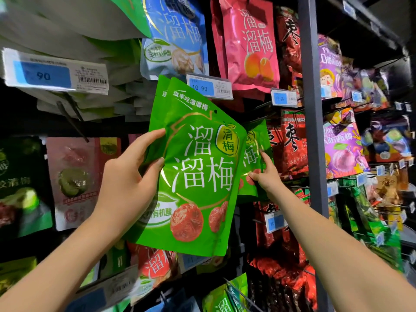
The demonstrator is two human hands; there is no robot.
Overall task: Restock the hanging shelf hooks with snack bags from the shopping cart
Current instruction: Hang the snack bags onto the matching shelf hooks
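Green glossy pouch (198, 176), centre of frame: the left hand (126, 176) grips it by its left edge, thumb flat on the printed face and the other fingers curled round the side. The pouch is held upright, tilted slightly, in front of the hook rack. The edge of a second, matching pouch shows just behind it at upper left. Right of centre, the right hand (265, 174) pinches the lower part of another green bag (256, 140) between thumb and fingertips. That bag's top is hidden behind the held pouch, so I cannot tell whether it hangs on a hook. Above the pouch sits a blue price tag (209, 86), with a blue bag (175, 34) and a pink bag (249, 41) hanging higher up. Red bags (292, 143) hang just right of the right hand, beside a dark upright post (311, 109). At left of frame, a bare black hook (74, 122) juts out below a larger price label (56, 73).
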